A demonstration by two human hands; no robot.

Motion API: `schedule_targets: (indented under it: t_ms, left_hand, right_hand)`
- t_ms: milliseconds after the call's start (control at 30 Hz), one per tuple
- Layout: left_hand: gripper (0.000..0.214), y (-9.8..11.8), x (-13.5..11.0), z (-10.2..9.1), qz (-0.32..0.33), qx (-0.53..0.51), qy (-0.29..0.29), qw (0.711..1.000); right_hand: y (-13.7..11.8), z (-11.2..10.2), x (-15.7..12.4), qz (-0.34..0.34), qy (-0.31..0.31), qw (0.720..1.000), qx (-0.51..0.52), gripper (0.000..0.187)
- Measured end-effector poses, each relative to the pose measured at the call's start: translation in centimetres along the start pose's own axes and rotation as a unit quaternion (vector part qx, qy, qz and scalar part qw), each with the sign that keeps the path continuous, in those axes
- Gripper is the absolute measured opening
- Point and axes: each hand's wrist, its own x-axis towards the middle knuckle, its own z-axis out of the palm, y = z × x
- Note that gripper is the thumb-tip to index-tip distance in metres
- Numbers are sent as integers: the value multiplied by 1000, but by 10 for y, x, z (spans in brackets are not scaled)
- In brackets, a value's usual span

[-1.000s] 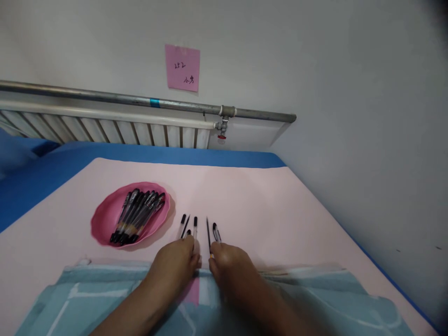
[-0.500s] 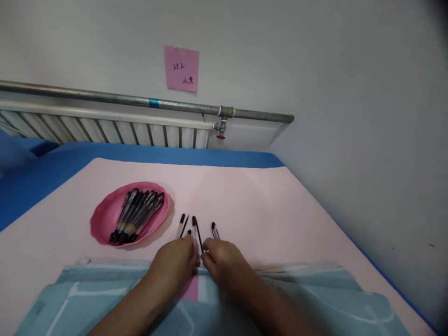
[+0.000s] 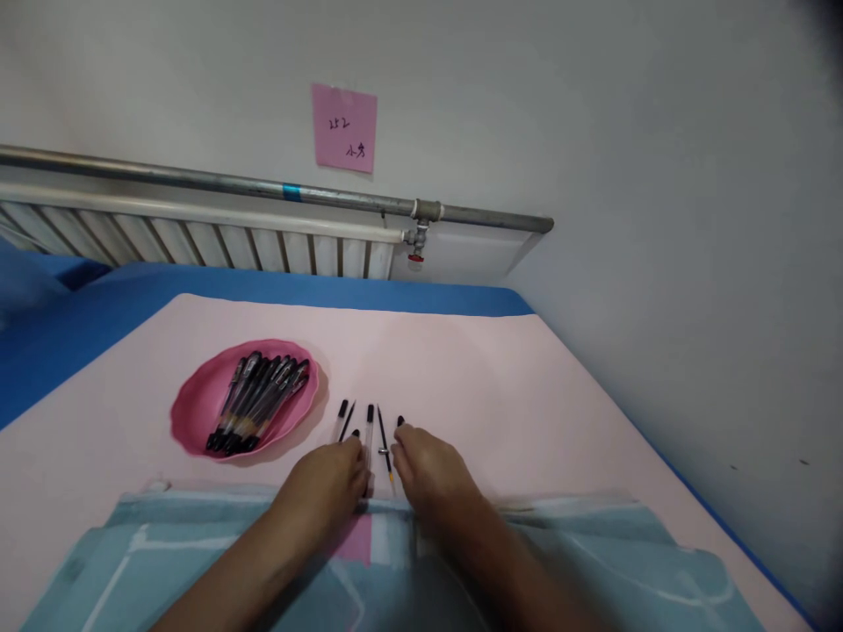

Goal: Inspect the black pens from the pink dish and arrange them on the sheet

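Observation:
My left hand (image 3: 327, 478) is closed, with its fingertips against the lower end of a clear pen barrel (image 3: 369, 439) that has a black top end. A black pen cap (image 3: 356, 434) shows just beyond its knuckles. Right of the barrel lies a thin black refill (image 3: 382, 430) with a yellowish end; a small shiny piece (image 3: 383, 451) is beside it. My right hand (image 3: 431, 470) has its fingers closed around another black pen cap (image 3: 400, 421), mostly covered. Left of these lie a second clear barrel (image 3: 342, 411) and a second refill (image 3: 349, 419), partly behind my left hand.
A pink scalloped bowl (image 3: 188, 412) with several black pens (image 3: 260, 404) stands at the left on the pink tabletop (image 3: 493, 377). Blue-green cloth (image 3: 198, 562) lies along the near edge. Behind are a radiator (image 3: 263, 250), a pipe (image 3: 211, 182) and a wall.
My right hand has let go of the refill, which now lies right of the barrel, and has moved right and forward onto the cap. My left hand has barely moved.

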Motion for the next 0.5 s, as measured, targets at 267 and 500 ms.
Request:
schedule_targets:
  t_ms: [267, 500]
  left_hand:
    - [18, -24, 1, -33, -42, -74, 96, 992]
    - [22, -32, -6, -31, -50, -16, 87, 995]
  right_hand:
    - [17, -11, 2, 28, 25, 999, 36, 15]
    - [10, -11, -1, 15, 20, 998, 50, 14]
